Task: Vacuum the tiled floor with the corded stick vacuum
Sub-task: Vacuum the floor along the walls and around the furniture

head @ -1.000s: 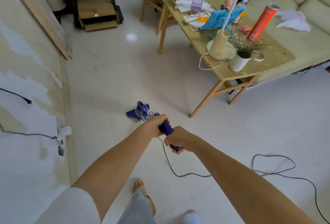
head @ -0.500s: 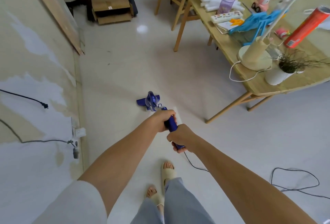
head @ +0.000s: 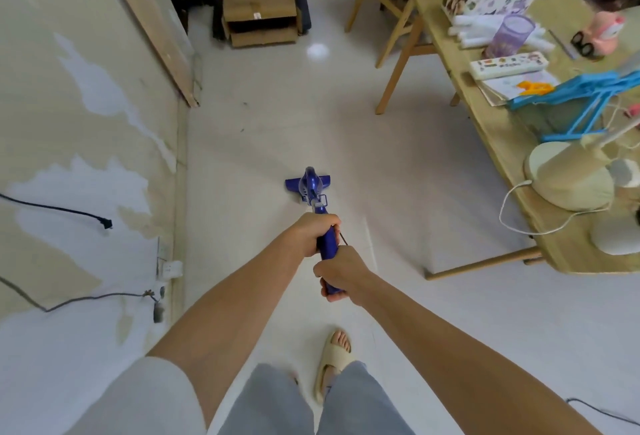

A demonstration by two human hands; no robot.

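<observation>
The blue stick vacuum [head: 313, 186] is set on the tiled floor [head: 346, 129] left of the worktop [head: 485, 115]; its handle is grasped by the left hand [head: 317, 232] above the right hand [head: 341, 271].

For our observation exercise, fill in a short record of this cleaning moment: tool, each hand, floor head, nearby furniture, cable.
tool: blue stick vacuum
left hand: grips the handle, further down the stick
right hand: grips the handle's end
floor head: on the tiled floor, ahead of the person
furniture: wooden table to the right
cable: a black cord lies at lower right
</observation>
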